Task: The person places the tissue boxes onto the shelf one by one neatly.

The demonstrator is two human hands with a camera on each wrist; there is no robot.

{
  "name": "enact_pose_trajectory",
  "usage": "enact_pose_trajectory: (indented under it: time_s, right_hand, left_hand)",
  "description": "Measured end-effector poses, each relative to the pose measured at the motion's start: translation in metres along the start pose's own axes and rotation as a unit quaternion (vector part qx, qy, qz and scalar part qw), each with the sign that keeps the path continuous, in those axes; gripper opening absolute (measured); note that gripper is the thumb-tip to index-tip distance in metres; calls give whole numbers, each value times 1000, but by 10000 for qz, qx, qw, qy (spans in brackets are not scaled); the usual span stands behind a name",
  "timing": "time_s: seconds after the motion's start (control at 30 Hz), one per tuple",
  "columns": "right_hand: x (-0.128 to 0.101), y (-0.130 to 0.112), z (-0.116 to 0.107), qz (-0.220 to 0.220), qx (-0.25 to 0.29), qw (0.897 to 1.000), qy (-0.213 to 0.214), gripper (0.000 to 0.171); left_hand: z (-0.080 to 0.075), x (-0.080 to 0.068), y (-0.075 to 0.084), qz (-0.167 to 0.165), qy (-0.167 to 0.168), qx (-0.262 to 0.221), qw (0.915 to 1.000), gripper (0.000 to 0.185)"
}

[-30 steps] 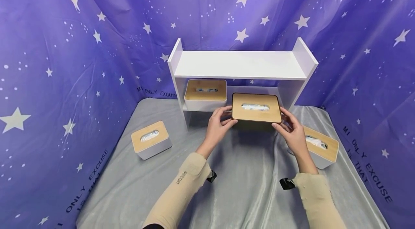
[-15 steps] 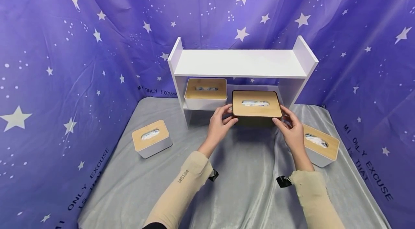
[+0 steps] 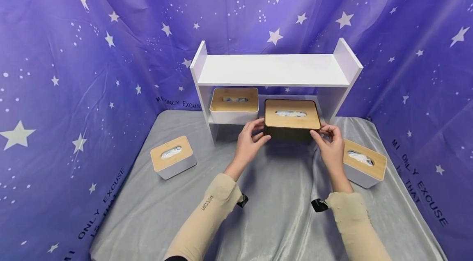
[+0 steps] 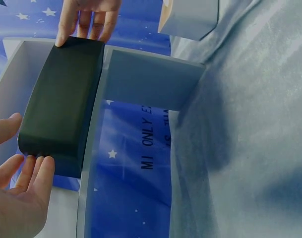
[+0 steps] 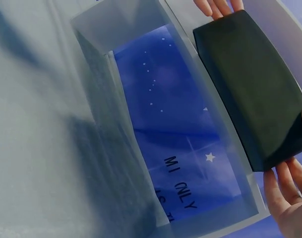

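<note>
Head view: both hands hold a dark box with a wooden slotted lid at the front edge of the lower board of a white shelf, on its right half. Left hand grips the box's left end, thumb on the near side, fingers curled round toward the lid edge; right hand grips the right end the same way. Hands are apart, one at each end, both clamped on the box. Left wrist view: dark box lies along the shelf board, left fingers against its near end, the right hand at the far end. Right wrist view: box sits on the board, right fingers at its near corner. Cannot tell whether the box rests fully on the board or is partly carried. White box with wooden lid stands beside it on the left half of the same board, close, not clearly touching. Two more white boxes on the grey cloth: one to the left, one to the right, just beside the right hand. Purple star backdrop behind
</note>
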State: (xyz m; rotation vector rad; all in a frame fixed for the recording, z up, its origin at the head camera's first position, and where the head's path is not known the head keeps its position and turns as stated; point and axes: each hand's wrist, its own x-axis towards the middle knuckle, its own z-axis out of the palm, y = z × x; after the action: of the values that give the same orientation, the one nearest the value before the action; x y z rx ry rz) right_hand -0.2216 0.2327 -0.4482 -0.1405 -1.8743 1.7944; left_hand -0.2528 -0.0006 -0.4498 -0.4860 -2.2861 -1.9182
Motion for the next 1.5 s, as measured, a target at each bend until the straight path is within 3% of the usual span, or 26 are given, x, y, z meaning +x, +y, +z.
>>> enact_pose_trajectory:
  time_s: [0.53,1.07,1.2,1.5]
  right_hand:
    - [-4,28,3,-415,139,9988,198,38]
    - [-4,30,1,-332,-194,9989,-254,54]
    - [-5,26,1,-242,-461,9975,-476,59]
    - [-14,-9,6,-291,-1031,9907,-839,64]
  left_hand:
    - [1,-1,-3,60,-164,-89,9998,60]
    - [5,2,-4,43,-549,492,9973,77]
    - [5,3,-2,-60,-728,668,9951,80]
    - [5,8,2,-159,-924,990,9907,84]
